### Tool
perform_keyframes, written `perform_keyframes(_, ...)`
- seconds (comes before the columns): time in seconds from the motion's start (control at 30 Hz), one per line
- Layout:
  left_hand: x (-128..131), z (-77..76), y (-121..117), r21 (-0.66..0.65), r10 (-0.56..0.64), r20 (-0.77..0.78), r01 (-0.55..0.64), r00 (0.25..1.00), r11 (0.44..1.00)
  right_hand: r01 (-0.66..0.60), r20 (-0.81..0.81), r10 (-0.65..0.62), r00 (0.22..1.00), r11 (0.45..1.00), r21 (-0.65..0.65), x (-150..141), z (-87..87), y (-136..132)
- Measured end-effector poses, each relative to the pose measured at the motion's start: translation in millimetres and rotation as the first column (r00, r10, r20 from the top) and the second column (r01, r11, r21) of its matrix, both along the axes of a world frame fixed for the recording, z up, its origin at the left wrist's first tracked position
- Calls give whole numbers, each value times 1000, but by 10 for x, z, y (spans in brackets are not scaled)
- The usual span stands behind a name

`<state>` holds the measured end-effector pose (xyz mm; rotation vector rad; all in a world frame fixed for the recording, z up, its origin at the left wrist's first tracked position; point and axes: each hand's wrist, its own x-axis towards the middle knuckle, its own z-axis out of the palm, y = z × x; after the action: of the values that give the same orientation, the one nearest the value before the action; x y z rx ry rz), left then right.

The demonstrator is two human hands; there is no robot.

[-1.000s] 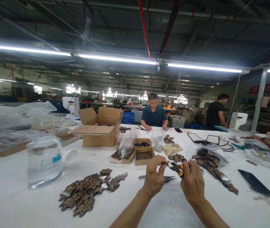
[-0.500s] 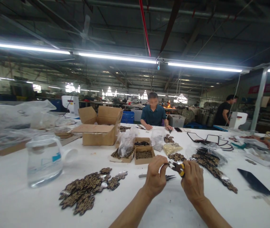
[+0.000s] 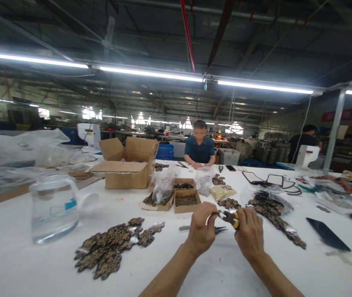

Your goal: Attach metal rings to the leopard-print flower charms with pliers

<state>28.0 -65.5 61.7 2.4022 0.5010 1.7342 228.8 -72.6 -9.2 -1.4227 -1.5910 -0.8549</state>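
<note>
My right hand (image 3: pixel 250 231) is closed around the yellow handles of a pair of pliers (image 3: pixel 232 219), whose jaws point left. My left hand (image 3: pixel 201 229) pinches something small and dark right at the jaw tips; its shape is mostly hidden by the fingers. Both hands are raised a little over the white table (image 3: pixel 213 276). Beneath them lies a pointed metal tool (image 3: pixel 220 229), partly covered by my left hand. To the left is a heap of leopard-patterned pieces (image 3: pixel 107 247), and a similar pile (image 3: pixel 275 214) lies to the right.
A water jug (image 3: pixel 55 208) stands at the left. Ahead are an open carton (image 3: pixel 126 180), a small box of metal bits (image 3: pixel 187 207) and a bag of pale beads (image 3: pixel 223 192). A dark flat slab (image 3: pixel 328 234) lies at right. Another person (image 3: pixel 199 146) sits opposite.
My hands keep nearly the same pose, with the pliers still at the left fingertips. The person opposite has brought their hands together. Another person at right has shifted. The view has moved slightly.
</note>
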Motion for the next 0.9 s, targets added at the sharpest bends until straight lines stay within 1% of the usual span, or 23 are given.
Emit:
perform_keyframes(0.37, 2, 16, -23, -6, 0, -10, 0, 1000, 1000, -20, 13, 19, 1000, 1000, 21, 35, -11, 26)
perform_keyframes(0.6, 7, -6, -22, -16, 20, -11, -20, 1000, 1000, -32, 8, 32, 999, 999, 15, 39, -7, 19)
perform_keyframes(0.9, 5, 3, -21, -9, 15, -8, -16, 1000, 1000, -29, 32, 28, 999, 999, 27, 42, 6, 18)
